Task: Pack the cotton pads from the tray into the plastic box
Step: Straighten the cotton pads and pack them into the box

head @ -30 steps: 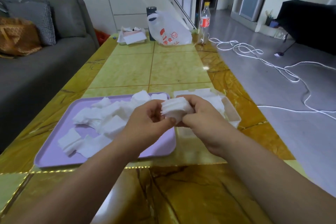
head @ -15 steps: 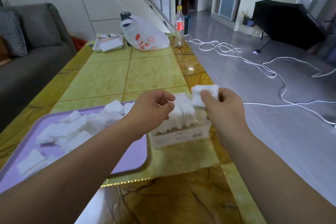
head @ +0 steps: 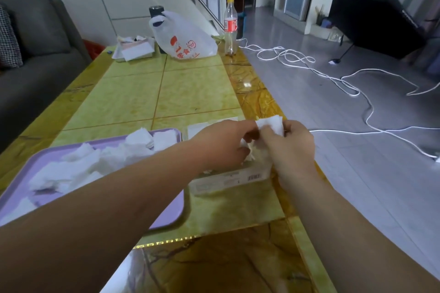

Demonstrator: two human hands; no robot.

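Grey sofa (head: pixel 35 66) at left beside yellow-green tiled table (head: pixel 190 93); white cable (head: pixel 333 78) looping across grey floor (head: pixel 357 185); black umbrella (head: pixel 376 24) lying beyond.

left hand (head: pixel 223 145) rejoined right hand (head: pixel 292 147), gripping pads (head: pixel 272 123)

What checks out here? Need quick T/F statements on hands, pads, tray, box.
1. The right hand pinches cotton pads over the plastic box. True.
2. The tray holds nothing. False: loose pads lie on it.
3. The plastic box sits left of the tray. False: it sits to the tray's right.
4. A bottle stands at the far end of the table. True.
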